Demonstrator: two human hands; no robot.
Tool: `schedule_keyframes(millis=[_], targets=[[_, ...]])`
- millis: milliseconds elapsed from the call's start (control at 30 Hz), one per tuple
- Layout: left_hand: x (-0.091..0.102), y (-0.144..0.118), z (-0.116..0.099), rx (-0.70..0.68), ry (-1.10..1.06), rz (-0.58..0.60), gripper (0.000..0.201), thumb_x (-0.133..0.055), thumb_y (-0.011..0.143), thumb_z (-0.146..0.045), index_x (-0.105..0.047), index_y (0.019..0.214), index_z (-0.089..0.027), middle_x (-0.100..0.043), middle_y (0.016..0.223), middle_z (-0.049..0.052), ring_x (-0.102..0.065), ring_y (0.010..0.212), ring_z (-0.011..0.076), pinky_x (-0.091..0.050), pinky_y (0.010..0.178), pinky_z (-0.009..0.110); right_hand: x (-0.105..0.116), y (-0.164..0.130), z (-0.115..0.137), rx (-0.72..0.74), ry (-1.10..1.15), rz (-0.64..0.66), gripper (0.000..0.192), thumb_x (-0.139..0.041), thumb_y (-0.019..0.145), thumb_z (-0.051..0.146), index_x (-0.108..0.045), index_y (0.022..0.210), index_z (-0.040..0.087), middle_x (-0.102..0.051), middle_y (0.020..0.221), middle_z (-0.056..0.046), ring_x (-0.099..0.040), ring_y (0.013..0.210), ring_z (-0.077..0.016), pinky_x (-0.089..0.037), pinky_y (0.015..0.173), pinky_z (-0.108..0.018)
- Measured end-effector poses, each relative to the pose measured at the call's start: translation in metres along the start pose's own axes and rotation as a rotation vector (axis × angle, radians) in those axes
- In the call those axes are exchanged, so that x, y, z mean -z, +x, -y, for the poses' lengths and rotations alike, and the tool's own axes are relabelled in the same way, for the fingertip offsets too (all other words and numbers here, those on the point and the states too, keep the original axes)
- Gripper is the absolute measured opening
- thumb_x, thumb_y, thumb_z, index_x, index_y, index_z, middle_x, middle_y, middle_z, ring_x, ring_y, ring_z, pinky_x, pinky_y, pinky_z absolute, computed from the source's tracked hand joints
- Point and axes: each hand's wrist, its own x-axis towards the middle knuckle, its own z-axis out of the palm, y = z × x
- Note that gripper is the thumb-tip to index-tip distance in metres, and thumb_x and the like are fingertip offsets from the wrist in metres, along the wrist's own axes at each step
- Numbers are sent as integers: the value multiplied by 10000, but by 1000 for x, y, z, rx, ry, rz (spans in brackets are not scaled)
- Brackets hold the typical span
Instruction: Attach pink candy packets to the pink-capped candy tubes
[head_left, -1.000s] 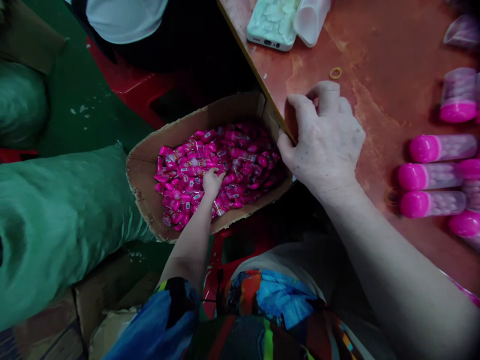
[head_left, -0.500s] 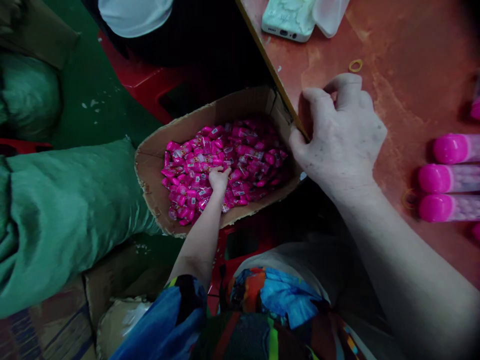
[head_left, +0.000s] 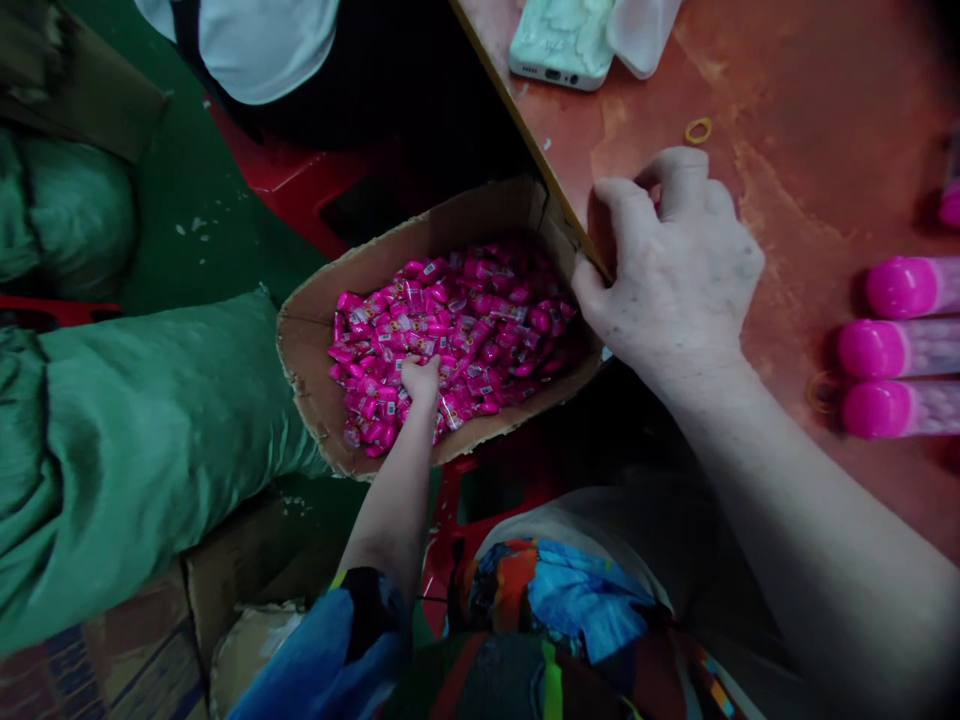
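Nearest, the right hand (head_left: 679, 265) is planted at the corner of the red-brown table (head_left: 817, 170), fingers bent into a loose arch and thumb set apart along the edge. A speck of pink shows between the fingers (whether it is gripped or merely lies underneath, I cannot tell). To its right on the tabletop lie clear tubes with pink caps (head_left: 892, 408), well apart from the hand; just beyond the knuckles is a yellow rubber band (head_left: 691, 137).

Lower and farther off, the left hand (head_left: 421, 380) is down among the pink wrapped packets (head_left: 480, 330) in the cardboard box (head_left: 304, 335). Its fingers are narrowly curled, their tips partly hidden, so I cannot tell if a packet is pinched.

A green sack (head_left: 165, 420) rests beside the box's left end. Beyond are a red stool (head_left: 277, 175) and, on the table, a pale green phone (head_left: 562, 45).
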Motion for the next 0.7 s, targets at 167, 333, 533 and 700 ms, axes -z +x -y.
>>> schedule_keyframes(millis=[167, 333, 533, 700], targets=[[3, 15, -15, 43, -1, -74, 286, -617, 861, -384, -702, 986, -140, -725, 860, 131, -683, 871, 282, -494, 753, 360, 4, 0, 2, -13, 2, 10, 435, -482, 924, 391, -547, 1338, 274, -501, 1379, -168, -509, 1116, -402, -477, 779, -521], [18, 26, -25, 15, -71, 5, 395, -520, 939, -449, -709, 1096, -139, -694, 743, 57, -642, 706, 201, -489, 682, 302, 8, -1, 0, -2, -15, 48, 464, -472, 929, 381, -521, 1370, 245, -480, 1415, -176, -505, 1147, -405, -475, 799, -502], [31, 3, -6, 38, -101, 111, 306, -661, 856, -309, -735, 1097, -135, -749, 885, 93, -686, 858, 230, -502, 815, 329, 10, -1, 0, -34, 26, 73, 468, -493, 924, 379, -515, 1379, 273, -452, 1443, -163, -477, 1185, -412, -452, 833, -498], [39, -51, 27, 93, -167, 115, 496, -802, 682, -135, -719, 1171, -150, -750, 1075, 136, -668, 1042, 286, -473, 916, 351, 12, -2, 2, -15, 40, 85, 467, -482, 946, 360, -510, 1373, 173, -443, 1440, -206, -475, 1179, -383, -413, 845, -466]])
